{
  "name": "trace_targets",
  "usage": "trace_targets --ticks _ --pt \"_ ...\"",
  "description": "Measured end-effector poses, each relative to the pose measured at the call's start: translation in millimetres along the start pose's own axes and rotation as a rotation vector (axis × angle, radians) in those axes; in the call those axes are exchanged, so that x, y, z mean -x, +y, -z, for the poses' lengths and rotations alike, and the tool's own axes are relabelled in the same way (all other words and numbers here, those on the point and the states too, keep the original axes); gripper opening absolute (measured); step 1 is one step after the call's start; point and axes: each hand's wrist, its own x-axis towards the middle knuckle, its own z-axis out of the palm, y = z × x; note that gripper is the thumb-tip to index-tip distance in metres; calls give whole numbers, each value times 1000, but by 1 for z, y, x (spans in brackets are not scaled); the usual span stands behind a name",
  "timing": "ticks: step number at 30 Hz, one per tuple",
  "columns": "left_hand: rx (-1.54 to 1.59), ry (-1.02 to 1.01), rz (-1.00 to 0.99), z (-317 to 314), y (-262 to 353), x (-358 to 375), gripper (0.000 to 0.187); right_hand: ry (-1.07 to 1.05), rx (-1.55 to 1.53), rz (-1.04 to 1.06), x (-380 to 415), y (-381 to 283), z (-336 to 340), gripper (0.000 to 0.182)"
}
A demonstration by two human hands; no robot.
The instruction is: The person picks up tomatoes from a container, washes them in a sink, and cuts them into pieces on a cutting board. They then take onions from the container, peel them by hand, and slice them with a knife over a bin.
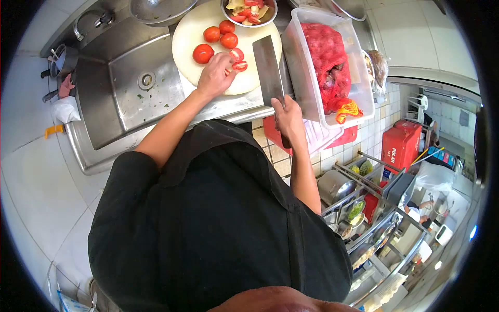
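My left hand is over the round white cutting board, its fingers curled against cut tomato. Two pieces show by the fingertips: one tomato piece and, just below it, a tomato wedge. Several whole tomatoes sit on the board beyond this hand. My right hand is closed round the handle of a cleaver, whose broad blade lies over the board's right side, apart from the tomatoes. At the board's far edge stands a metal bowl with cut tomato and pale yellowish pieces.
Left of the board is a steel sink with a tap. A clear plastic bin holding a red mesh bag stands close on the right. Farther right are metal racks, a red cooler and, partly visible, another person's arm.
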Motion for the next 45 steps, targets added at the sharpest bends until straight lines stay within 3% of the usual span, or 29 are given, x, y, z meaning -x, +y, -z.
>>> trace_targets --ticks 4,6,9,10,13,14,18,20,23,25,29,31,33,35,38,40,45 --pt "-79 25 -12 -10 -8 -17 33 4 30 -87 13 5 -2 32" --pt "-26 -69 52 -11 -8 -25 31 -35 48 -92 20 6 -5 32" --pt "53 -124 154 -22 -10 -35 27 74 108 114 28 28 -18 29" --pt "78 -126 186 -26 -11 -37 26 13 66 -10 33 27 -15 29" --pt "91 -76 285 -36 -13 -39 18 31 97 105 43 30 -11 28" --pt "123 -70 344 -40 -16 -42 15 -11 122 27 48 29 -7 28" --pt "345 -218 562 -34 -20 -60 11 -128 165 -40 59 23 0 28" --pt "325 -176 490 -31 -25 -59 10 -212 172 -58 62 12 1 30" --pt "388 -110 482 -24 -26 -59 8 -239 123 111 47 33 -21 31" --pt "354 -60 486 -18 -23 -58 8 -259 145 36 38 24 -24 33" --pt "242 -352 559 -7 -8 -56 18 -239 41 -135 31 24 -23 36" --pt "154 -307 420 -22 -25 -50 22 -253 -20 -303 32 17 -15 37" --pt "60 -320 345 -30 -26 -50 22 -196 5 -224 32 29 -17 37" --pt "66 -337 443 -34 -22 -55 30 -136 85 -97 35 39 -18 36" --pt "-3 -281 467 -33 -1 -64 37 -199 102 -126 47 15 -9 38" --pt "-120 -186 378 -48 1 -68 40 -182 51 -93 41 51 -26 38" --pt "-119 -290 453 -66 -4 -86 36 -182 -56 -96 42 53 -33 31"
